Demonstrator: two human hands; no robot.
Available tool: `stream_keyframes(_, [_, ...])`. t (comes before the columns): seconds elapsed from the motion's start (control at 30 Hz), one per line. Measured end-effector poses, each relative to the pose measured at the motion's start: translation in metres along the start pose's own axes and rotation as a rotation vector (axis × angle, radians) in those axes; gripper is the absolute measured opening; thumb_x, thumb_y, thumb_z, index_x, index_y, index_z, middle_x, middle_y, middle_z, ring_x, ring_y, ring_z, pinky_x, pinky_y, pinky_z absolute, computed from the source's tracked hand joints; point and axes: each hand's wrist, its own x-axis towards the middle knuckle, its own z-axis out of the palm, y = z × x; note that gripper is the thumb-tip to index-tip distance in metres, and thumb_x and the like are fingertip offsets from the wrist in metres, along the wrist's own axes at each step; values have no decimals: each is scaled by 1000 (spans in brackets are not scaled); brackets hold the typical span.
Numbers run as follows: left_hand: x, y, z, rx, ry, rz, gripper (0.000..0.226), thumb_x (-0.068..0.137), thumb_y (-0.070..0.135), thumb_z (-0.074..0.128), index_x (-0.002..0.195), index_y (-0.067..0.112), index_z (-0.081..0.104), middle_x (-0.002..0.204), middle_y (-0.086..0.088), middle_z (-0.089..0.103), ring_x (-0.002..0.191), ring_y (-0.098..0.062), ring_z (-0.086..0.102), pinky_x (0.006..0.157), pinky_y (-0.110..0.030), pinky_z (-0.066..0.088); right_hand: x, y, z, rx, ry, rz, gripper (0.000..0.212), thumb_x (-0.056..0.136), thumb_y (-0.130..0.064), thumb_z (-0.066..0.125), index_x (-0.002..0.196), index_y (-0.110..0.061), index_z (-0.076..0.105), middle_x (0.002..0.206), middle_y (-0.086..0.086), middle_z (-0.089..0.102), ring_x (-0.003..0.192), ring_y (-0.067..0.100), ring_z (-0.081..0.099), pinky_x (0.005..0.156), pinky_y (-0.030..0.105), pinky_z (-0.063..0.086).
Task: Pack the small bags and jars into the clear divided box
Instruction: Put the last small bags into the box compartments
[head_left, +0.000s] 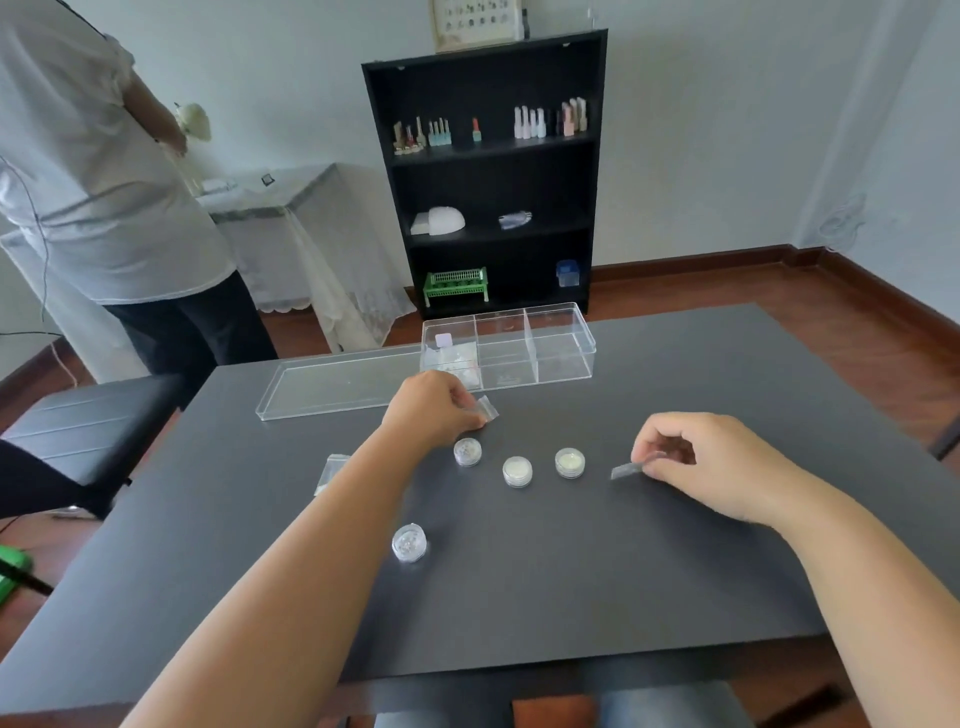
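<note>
On the dark table in front of me, my left hand pinches a small clear bag by one edge, just short of the clear divided box at the far side. My right hand is curled, thumb and fingertips closed on a second bag, which lies low with its free end at or just above the tabletop — I cannot tell whether it touches. A third bag lies flat beside my left forearm.

These bags look nearly weightless and limp, and the plastic is slick, so I judge a corner or sealed edge the best place to pinch; a flat bag on a smooth surface is hard to get a fingertip under.

Three small round jars sit in a row between my hands, and a fourth jar stands nearer to me, apart from the others. They seem light, stiff and smooth-sided — I would take each around its rim, thumb against two fingers, and keep it upright in case a lid is loose.

At the box, the left compartment already holds some small pale items; the middle and right ones look empty. Its lid lies open-side up just to the left.
</note>
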Motion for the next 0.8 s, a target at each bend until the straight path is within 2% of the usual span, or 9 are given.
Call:
stream_keyframes(0.07, [1, -1, -3, -58, -22, -5, 16, 69, 23, 79, 79, 17, 69, 77, 5, 68, 52, -9, 55, 54, -25, 51, 8, -3, -4, 35, 87, -34, 27, 89, -18, 63, 75, -41, 66, 82, -13, 65, 72, 6, 57, 67, 25, 47])
stream_keyframes(0.13, [-1, -2, -4, -101, -11, 20, 17, 69, 18, 79, 79, 17, 66, 74, 5, 65, 51, -10, 55, 51, -24, 49, 22, -9, -10, 69, 156, -79, 30, 91, -16, 61, 77, -41, 68, 87, -12, 64, 75, 6, 58, 69, 24, 47])
stream_keyframes(0.23, [-4, -2, -7, -204, 2, 96, 19, 76, 13, 69, 89, 24, 62, 76, 4, 63, 61, -14, 58, 45, -20, 45, 52, -23, -16, 107, 250, -154, 32, 93, -12, 58, 84, -40, 69, 89, -11, 63, 73, 4, 58, 63, 13, 44])
stream_keyframes(0.33, [7, 7, -24, -255, -9, 214, 32, 87, 15, 56, 107, 39, 62, 82, 4, 59, 54, -11, 51, 42, -15, 40, 95, -37, -19, 215, 389, -216, 27, 90, -10, 61, 99, -35, 66, 84, -11, 64, 72, 0, 56, 62, 3, 42])
stream_keyframes(0.43, [28, 28, -40, -202, -2, 300, 23, 93, 21, 53, 96, 40, 66, 83, 6, 60, 55, -12, 52, 41, -16, 40, 130, -40, -15, 322, 544, -216, 24, 87, -11, 65, 102, -30, 65, 84, -12, 67, 76, 1, 59, 66, 2, 44])
stream_keyframes(0.53, [39, 39, -47, -155, 112, 311, 10, 88, 26, 62, 85, 35, 62, 83, 9, 64, 70, -9, 58, 52, -17, 43, 144, -49, 2, 378, 637, -231, 13, 87, -10, 67, 93, -21, 71, 83, -9, 69, 74, -4, 58, 66, 4, 44])
stream_keyframes(0.6, [47, 42, -45, -141, 175, 292, 10, 85, 27, 67, 89, 34, 61, 84, 8, 65, 73, -9, 60, 61, -23, 48, 144, -49, 13, 417, 700, -234, 11, 87, -9, 67, 93, -16, 73, 85, -6, 70, 74, -5, 59, 67, 6, 44])
stream_keyframes(0.7, [55, 43, -42, -154, 212, 292, 16, 86, 26, 67, 96, 37, 63, 79, 9, 64, 71, -6, 62, 63, -24, 50, 138, -43, 27, 395, 752, -273, 11, 87, -7, 67, 94, -12, 73, 86, -2, 71, 78, 3, 62, 70, 8, 47])
stream_keyframes(0.8, [66, 47, -32, -132, 195, 284, 13, 85, 25, 64, 86, 38, 67, 78, 15, 67, 73, -1, 61, 69, -27, 52, 138, -34, 28, 361, 780, -293, 10, 86, -6, 68, 94, -10, 73, 89, -1, 72, 81, 8, 63, 73, 8, 47])
